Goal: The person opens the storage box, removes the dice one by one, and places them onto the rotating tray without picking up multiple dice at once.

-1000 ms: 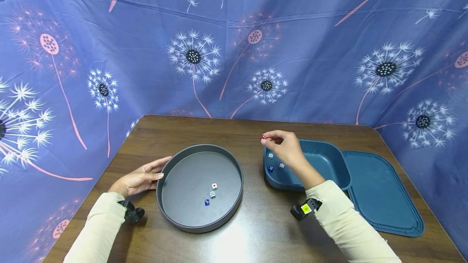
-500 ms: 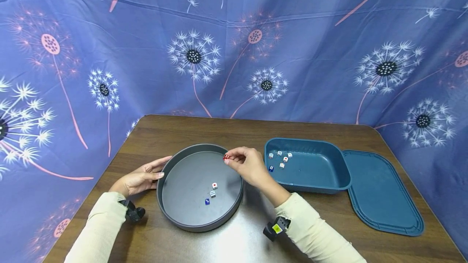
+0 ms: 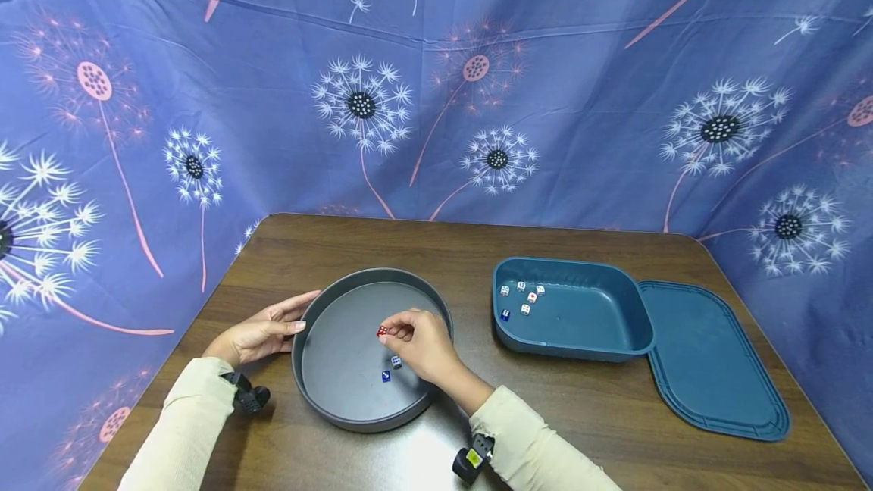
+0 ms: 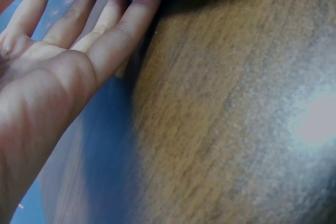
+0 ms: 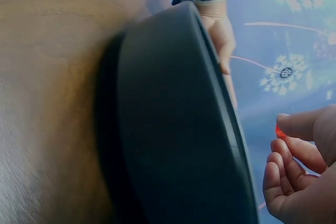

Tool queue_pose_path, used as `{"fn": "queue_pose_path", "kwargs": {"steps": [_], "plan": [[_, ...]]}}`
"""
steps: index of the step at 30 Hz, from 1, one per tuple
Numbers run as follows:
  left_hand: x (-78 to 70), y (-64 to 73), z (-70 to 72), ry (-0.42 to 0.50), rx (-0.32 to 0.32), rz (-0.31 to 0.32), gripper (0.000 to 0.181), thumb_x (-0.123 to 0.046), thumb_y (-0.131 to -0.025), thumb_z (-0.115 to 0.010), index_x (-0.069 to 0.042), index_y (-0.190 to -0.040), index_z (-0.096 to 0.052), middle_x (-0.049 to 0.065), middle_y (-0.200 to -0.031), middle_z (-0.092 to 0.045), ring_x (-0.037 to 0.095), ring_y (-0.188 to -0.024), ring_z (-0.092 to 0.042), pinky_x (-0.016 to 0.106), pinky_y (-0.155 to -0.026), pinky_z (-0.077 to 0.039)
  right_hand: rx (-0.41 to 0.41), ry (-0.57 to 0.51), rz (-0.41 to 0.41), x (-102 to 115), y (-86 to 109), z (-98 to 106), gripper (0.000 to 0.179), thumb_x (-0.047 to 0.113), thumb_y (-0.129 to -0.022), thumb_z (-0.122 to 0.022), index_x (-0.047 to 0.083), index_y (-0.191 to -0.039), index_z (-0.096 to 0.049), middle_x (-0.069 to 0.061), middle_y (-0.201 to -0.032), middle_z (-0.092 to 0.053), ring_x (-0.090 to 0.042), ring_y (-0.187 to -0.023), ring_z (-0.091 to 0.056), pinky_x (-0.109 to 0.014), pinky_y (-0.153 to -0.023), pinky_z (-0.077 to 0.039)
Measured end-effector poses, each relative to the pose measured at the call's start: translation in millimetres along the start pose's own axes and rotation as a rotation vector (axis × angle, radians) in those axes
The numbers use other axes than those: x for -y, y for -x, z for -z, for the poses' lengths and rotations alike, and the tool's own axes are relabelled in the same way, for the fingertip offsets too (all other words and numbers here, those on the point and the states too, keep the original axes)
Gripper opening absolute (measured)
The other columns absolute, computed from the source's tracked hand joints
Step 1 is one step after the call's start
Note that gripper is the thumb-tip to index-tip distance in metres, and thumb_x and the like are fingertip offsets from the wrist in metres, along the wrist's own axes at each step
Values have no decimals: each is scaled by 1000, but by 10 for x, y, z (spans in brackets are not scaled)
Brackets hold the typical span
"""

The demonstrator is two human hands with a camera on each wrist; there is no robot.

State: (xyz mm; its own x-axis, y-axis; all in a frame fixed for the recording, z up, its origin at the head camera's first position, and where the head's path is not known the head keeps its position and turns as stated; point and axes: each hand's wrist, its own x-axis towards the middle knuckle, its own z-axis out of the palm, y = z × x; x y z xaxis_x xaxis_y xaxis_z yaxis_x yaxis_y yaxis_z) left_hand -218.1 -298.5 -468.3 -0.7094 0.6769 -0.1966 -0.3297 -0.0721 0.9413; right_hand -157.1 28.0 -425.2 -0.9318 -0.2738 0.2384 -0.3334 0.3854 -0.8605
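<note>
In the head view, a dark grey round pan (image 3: 341, 389) rests on the wooden table. My left hand (image 3: 262, 332) holds its left side, thumb at the rim and fingers against the outer wall; in the left wrist view those fingers (image 4: 118, 38) reach the pan's lower side. Above the pan's inside, my right hand (image 3: 423, 343) pinches a red die (image 3: 382, 331) between thumb and fingertips. A white die (image 3: 396, 362) and a blue die (image 3: 386, 376) lie on the pan floor below. The right wrist view shows the red die (image 5: 280, 131) above the rim.
A blue rectangular container (image 3: 586, 324) stands right of the pan, with several white dice and a blue die (image 3: 505, 315) at its left end. Its flat blue lid (image 3: 723, 370) lies to the right. A dandelion-patterned cloth (image 3: 436, 97) hangs behind the table.
My right hand has carried the red die left from the container to over the pan, now covering the white die with a red dot. My left hand stays at the pan.
</note>
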Motion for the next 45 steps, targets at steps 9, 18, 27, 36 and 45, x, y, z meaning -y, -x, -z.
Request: {"fn": "queue_pose_path", "kwargs": {"steps": [9, 18, 27, 36, 45], "plan": [[8, -10, 25, 16, 13, 2, 63, 4, -99, -40, -17, -155, -18, -5, -146, -38, 20, -126, -48, 46, -97, -44, 22, 21, -21, -112, 33, -163, 5, 1, -79, -75, 3, -83, -73, 1, -73, -62, 0, -64, -52, -16, -59, -47], [6, -11, 28, 31, 15, -4, 61, 3, -100, -40, -19, -154, -22, -7, -145, -39, 19, -127, -47, 46, -97, -43, 41, 217, 1, -162, 71, -238, 6, 6, -77, -78, 9, -80, -74, 8, -69, -56, 0, -63, -48, -16, -60, -40], [-11, -24, 29, 33, 12, 4, 62, 3, -99, -41, -17, -154, -19, -7, -144, -41, 20, -127, -47, 47, -97, -43, 65, 334, 28, -154, 82, -257, 6, 10, -77, -78, 12, -81, -75, 8, -67, -54, 0, -63, -44, -18, -61, -37], [-10, -20, 37, 27, 10, 11, 62, 3, -100, -40, -19, -154, -20, -8, -144, -40, 19, -128, -47, 46, -97, -43, 71, 359, 30, -152, 81, -262, 5, 11, -77, -78, 12, -81, -75, 9, -67, -53, 0, -63, -44, -18, -60, -36], [-23, -19, 34, 6, 9, 17, 64, 4, -99, -40, -18, -155, -18, -5, -147, -36, 19, -128, -46, 46, -98, -43, 41, 285, 40, -182, 70, -240, 9, 10, -78, -77, 7, -86, -76, 7, -70, -58, -2, -64, -50, -17, -62, -40]]}}
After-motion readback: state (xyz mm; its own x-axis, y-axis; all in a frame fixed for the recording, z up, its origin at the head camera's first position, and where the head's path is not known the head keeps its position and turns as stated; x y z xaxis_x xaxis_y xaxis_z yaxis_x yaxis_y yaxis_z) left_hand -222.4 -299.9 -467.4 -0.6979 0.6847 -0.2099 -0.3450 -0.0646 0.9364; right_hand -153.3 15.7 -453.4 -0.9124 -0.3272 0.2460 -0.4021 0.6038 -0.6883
